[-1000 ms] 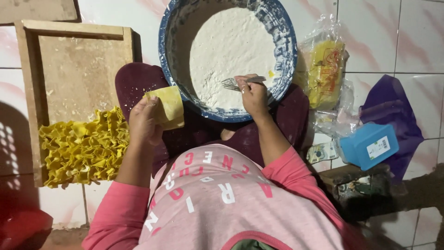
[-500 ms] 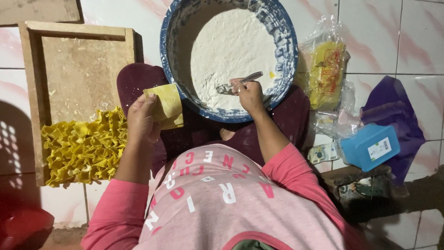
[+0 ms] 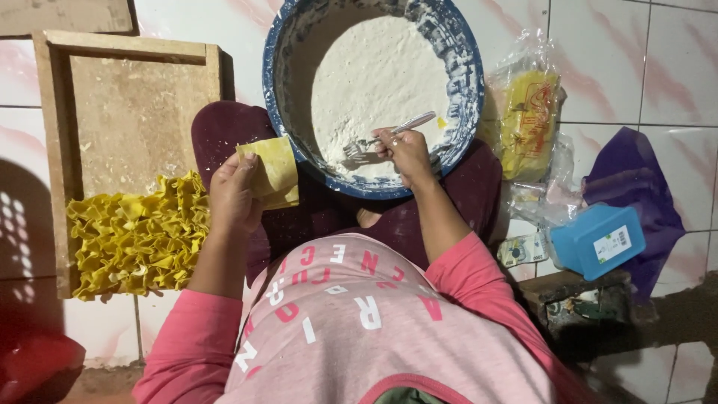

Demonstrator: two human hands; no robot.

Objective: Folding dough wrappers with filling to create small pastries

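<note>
My left hand (image 3: 233, 193) holds a flat yellow dumpling wrapper (image 3: 273, 172) open over my lap, just left of the bowl. My right hand (image 3: 404, 151) grips a metal fork (image 3: 385, 135) whose tines dig into the white filling (image 3: 374, 90) inside a big blue-and-white enamel bowl (image 3: 467, 90). The bowl rests on my lap over dark maroon cloth (image 3: 224, 135). A pile of folded yellow dumplings (image 3: 134, 236) lies on the near end of a wooden tray (image 3: 127, 112) to my left.
A plastic bag of yellow wrappers (image 3: 527, 123) sits right of the bowl. Nearer me lie a blue plastic box (image 3: 598, 241) and a purple bag (image 3: 636, 187) on the tiled floor. A red object (image 3: 34, 366) fills the bottom left corner.
The right hand has shifted left and lower in the bowl, pushing the fork into the filling. The left hand with the wrapper has stayed about where it was.
</note>
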